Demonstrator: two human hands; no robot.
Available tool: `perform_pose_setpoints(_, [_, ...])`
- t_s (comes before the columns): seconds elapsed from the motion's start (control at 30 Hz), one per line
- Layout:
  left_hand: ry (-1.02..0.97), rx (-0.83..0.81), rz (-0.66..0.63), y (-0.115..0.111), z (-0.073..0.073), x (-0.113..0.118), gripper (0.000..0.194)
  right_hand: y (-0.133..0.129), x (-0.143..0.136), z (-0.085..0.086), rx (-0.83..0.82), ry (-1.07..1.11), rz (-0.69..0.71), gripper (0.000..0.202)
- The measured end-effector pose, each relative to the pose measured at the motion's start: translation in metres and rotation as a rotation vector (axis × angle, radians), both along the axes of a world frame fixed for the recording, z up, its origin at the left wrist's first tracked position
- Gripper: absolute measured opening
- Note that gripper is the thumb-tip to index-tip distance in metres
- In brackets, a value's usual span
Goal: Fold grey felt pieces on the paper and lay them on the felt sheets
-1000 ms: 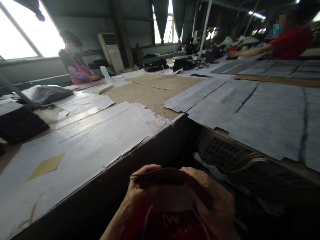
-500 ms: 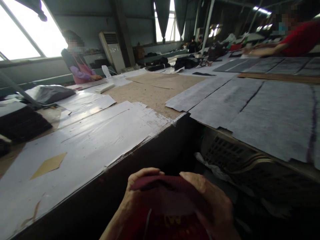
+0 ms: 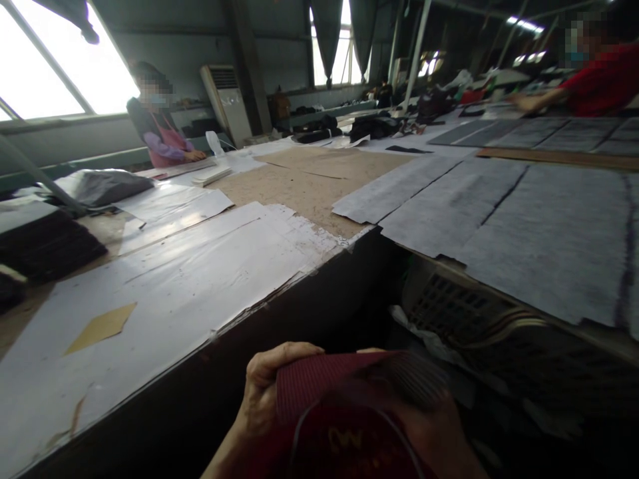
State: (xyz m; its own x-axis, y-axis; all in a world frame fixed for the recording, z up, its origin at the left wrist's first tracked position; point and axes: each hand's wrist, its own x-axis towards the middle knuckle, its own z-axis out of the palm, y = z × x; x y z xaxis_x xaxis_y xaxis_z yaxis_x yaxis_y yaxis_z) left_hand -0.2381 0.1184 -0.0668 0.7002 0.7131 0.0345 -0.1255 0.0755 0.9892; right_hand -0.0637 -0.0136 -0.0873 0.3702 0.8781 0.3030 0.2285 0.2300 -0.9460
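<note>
A dark red ribbed piece of fabric (image 3: pixel 319 382) is stretched between my two hands at the bottom centre, close to my body. My left hand (image 3: pixel 264 382) grips its left end, the thumb lying along the upper edge. My right hand (image 3: pixel 432 422) is closed on the right end, partly covered by the cloth and blurred. Below the fabric lies a red surface with a yellow mark (image 3: pixel 344 438) and a thin pale cord curving around it.
A long table (image 3: pixel 319 186) with white sheets spans the view. Grey sheets (image 3: pixel 559 226) lie at right, above a plastic basket (image 3: pixel 449 306). A yellow paper piece (image 3: pixel 102 327) and a dark stack (image 3: pixel 50 246) are at left. Two people stand beyond.
The fabric's left part has turned flatter toward the camera, showing more ribbing. My right hand has tilted lower and is more covered. The person in red at right has shifted an arm.
</note>
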Motion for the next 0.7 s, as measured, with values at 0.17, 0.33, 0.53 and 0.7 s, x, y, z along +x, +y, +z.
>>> perform_pose_setpoints(0.17, [0.031,-0.316,-0.036,0.001,-0.011,0.009,0.043,-0.006,-0.004,-0.004,0.386,-0.753,-0.197,0.041])
perform_pose_setpoints(0.33, [0.099,-0.199,0.006,0.000,-0.002,0.007,0.027,0.004,-0.002,0.009,-0.061,0.023,-0.024,0.026])
perform_pose_setpoints(0.53, [0.167,0.168,0.015,0.001,0.011,-0.004,0.025,0.006,-0.006,0.007,-0.210,0.481,0.087,0.043])
perform_pose_setpoints(0.7, [0.049,-0.158,0.084,-0.002,0.014,0.004,0.033,-0.002,-0.010,0.004,0.329,-0.576,-0.178,0.034])
